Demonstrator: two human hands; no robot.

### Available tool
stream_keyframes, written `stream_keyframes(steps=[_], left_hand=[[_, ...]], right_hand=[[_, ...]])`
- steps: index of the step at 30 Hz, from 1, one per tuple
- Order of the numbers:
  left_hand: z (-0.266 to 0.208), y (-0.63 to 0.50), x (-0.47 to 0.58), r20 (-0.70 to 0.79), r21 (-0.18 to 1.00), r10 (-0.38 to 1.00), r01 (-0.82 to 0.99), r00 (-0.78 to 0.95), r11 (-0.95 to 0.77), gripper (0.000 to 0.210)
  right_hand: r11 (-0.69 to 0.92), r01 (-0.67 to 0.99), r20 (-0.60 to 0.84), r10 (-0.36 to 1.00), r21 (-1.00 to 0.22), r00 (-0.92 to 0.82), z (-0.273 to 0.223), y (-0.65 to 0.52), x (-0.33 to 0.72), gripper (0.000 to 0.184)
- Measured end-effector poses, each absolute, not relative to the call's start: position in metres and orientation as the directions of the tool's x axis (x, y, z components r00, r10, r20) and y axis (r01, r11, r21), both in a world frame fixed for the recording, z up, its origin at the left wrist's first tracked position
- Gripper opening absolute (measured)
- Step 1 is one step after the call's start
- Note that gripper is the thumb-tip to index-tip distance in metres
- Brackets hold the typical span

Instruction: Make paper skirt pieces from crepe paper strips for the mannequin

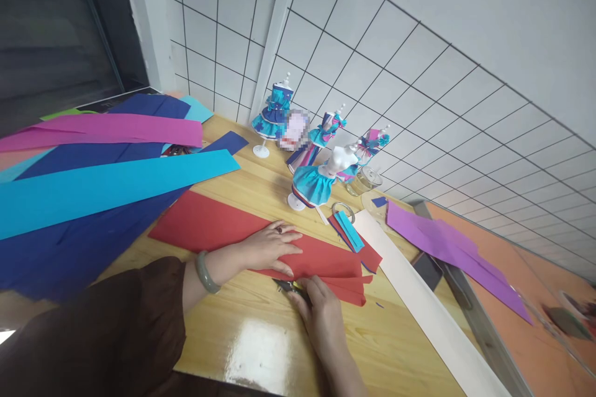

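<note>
My left hand (270, 248) lies flat with fingers spread on a long red crepe-paper sheet (209, 223), pressing it to the wooden table (223, 338). At the sheet's near edge, my right hand (321, 307) is closed round dark scissors (283, 285) with a bit of yellow. Their blades point left, and the handles are mostly hidden by my fingers. To the right of that hand, a narrow red strip (347, 288) splits away along the sheet's edge.
Small mannequins in paper dresses, one with a turquoise skirt (311, 185), stand at the tiled wall. Blue, turquoise and pink sheets (153, 130) pile up left. Right are a white strip (419, 298), purple paper (447, 251), a phone (427, 271) and a tape roll (343, 211).
</note>
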State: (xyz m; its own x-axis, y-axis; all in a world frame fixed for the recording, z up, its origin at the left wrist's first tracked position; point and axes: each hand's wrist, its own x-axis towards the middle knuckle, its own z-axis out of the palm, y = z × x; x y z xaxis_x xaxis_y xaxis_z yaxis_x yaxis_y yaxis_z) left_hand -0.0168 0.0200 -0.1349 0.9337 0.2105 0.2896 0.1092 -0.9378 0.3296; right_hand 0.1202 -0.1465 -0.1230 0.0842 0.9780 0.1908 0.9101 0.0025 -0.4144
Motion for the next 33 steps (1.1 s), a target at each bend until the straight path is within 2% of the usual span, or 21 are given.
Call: stream_keyframes(steps=[9,33], left_hand=[[-0.135,0.02,-0.017,0.298,0.333,0.206,0.101,0.932,-0.938,0.057],[-0.132,0.02,-0.017,0.287,0.35,0.21,0.101,0.935,-0.931,0.058]], right_hand=[[0.026,0.93,0.236,0.969,-0.367,0.066,-0.123,-0.146,0.117,0.028],[0.024,0.92,0.249,0.965,-0.39,0.08,-0.124,-0.143,0.11,0.029]])
